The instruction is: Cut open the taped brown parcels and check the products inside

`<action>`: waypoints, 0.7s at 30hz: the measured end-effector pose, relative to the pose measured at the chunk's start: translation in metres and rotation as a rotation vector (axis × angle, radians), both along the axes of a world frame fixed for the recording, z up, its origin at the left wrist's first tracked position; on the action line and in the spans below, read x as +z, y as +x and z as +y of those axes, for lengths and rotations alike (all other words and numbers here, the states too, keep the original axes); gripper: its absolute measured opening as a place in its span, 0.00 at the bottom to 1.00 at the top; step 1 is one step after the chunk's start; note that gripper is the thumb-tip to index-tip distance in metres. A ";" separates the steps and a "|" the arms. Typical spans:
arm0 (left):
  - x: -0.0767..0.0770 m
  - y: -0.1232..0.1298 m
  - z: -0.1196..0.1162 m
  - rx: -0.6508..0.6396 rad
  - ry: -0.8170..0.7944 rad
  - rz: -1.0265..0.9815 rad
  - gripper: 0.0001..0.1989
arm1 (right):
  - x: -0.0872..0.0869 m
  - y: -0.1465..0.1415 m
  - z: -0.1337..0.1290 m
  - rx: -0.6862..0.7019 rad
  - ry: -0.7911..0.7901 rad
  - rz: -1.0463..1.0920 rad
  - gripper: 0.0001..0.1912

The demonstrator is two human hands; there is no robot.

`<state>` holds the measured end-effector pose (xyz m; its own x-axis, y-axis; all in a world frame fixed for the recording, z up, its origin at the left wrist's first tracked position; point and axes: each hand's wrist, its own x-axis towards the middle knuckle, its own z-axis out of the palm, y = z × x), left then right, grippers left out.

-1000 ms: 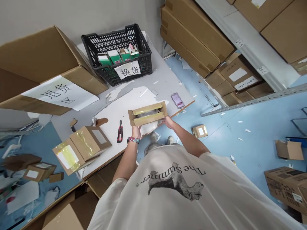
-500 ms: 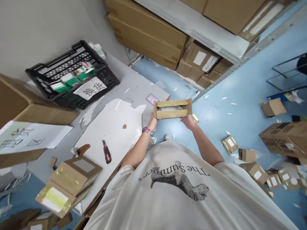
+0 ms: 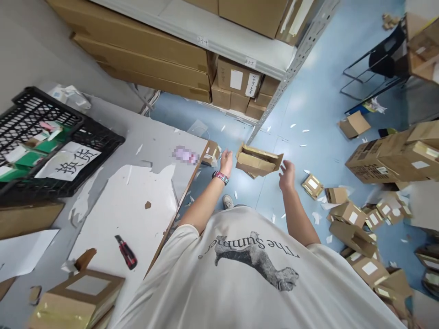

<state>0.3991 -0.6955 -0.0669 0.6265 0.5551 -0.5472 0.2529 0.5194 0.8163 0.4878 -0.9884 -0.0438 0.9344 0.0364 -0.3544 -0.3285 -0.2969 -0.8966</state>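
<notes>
Holds left hand (image 3: 226,163) and right hand (image 3: 287,176) open, with a flapped box (image 3: 256,162) between them over the blue floor (image 3: 291,137), near a table (image 3: 154,228) bearing cutter (image 3: 126,253) and crate (image 3: 99,145).

A knife (image 3: 125,252) is lying on the tabletop (image 3: 130,214); a black crate (image 3: 99,137) is holding green boxes (image 3: 30,158); a shelf (image 3: 240,55) is bearing cartons.

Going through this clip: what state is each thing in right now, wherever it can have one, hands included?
Left hand: open, empty
Right hand: open, empty
Carton between the hands: open, ungripped
Utility knife: lying flat, blade out
Black crate: open-topped, holding green boxes
Carton by the blue item: flap open
</notes>
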 end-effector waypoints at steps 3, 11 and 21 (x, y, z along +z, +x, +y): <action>-0.001 -0.016 0.010 0.072 0.002 -0.001 0.26 | 0.002 0.011 0.016 -0.336 0.074 -0.045 0.22; -0.002 -0.122 0.057 0.340 -0.060 0.014 0.21 | -0.006 -0.014 0.160 0.127 0.249 0.042 0.21; 0.018 -0.326 0.108 0.865 -0.047 -0.071 0.25 | -0.011 -0.149 0.353 0.735 0.344 0.121 0.20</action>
<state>0.0735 -0.5877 -0.0491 0.0283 0.8299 -0.5572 -0.2966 0.5393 0.7882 0.3389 -0.6351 -0.0550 0.5858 0.7493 -0.3089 -0.2576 -0.1892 -0.9475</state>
